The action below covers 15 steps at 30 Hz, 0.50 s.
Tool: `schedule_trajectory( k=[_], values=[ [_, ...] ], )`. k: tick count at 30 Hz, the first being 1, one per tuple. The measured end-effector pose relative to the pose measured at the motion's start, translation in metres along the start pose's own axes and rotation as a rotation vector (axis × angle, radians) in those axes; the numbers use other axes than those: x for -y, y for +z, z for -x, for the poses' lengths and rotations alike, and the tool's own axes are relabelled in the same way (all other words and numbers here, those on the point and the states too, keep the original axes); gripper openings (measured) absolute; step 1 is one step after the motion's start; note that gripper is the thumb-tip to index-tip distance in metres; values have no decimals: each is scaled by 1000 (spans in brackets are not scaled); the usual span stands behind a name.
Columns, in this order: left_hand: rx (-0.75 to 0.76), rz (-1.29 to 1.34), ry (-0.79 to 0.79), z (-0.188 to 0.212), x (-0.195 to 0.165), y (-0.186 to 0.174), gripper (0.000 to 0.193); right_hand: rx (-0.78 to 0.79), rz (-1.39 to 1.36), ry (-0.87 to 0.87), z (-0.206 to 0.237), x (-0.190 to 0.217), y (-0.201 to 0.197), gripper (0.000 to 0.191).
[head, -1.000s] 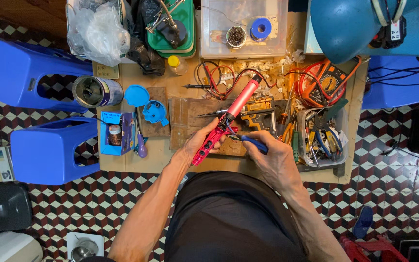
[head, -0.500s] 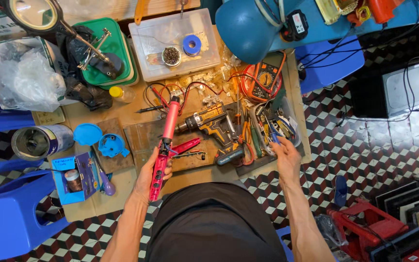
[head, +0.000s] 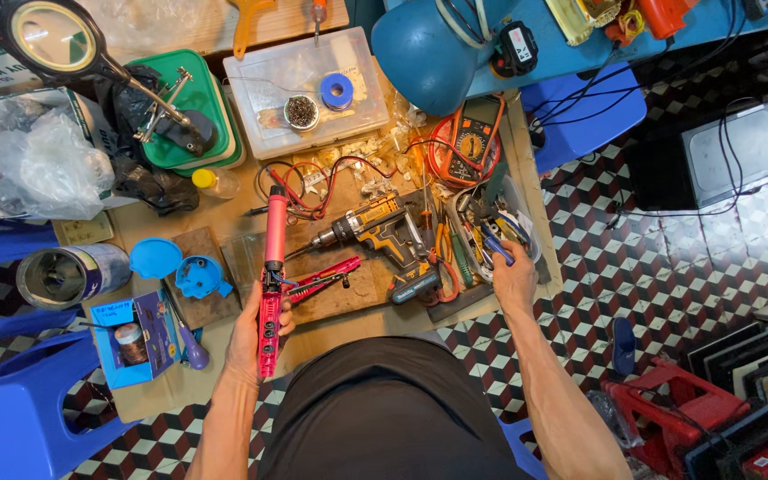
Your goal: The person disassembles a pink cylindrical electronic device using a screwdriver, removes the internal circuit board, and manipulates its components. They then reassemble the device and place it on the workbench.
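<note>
My left hand grips a long red and pink pistol-shaped tool, its pink barrel pointing away from me over the wooden workbench. A loose red side cover lies just right of it. My right hand reaches into a tray of hand tools at the bench's right edge and has its fingers closed on blue-handled pliers. A yellow and black cordless drill lies between the two hands.
A multimeter with red leads, a clear box with a blue solder spool, a magnifier stand, a blue lamp, blue stools, a metal can and a small blue box crowd the bench.
The hands have parted: my left hand drew the red tool left and nearer to me, and my right hand moved right into the tool tray. The view swung right.
</note>
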<state>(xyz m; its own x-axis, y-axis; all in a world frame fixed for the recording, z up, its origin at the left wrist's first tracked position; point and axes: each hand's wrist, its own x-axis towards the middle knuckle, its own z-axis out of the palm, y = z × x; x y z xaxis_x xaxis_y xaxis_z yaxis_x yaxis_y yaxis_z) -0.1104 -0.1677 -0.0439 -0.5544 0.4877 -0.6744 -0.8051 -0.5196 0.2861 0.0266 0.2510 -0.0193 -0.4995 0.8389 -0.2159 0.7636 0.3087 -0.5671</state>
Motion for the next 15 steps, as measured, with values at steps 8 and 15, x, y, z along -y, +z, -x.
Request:
schedule_trajectory(
  k=[8, 15],
  values=[
    [-3, 18, -37, 2, 6, -3, 38, -61, 238, -331, 18, -3, 3, 22],
    [14, -31, -59, 1, 5, 16, 37, 2, 320, -242, 13, -2, 14, 23]
  ],
)
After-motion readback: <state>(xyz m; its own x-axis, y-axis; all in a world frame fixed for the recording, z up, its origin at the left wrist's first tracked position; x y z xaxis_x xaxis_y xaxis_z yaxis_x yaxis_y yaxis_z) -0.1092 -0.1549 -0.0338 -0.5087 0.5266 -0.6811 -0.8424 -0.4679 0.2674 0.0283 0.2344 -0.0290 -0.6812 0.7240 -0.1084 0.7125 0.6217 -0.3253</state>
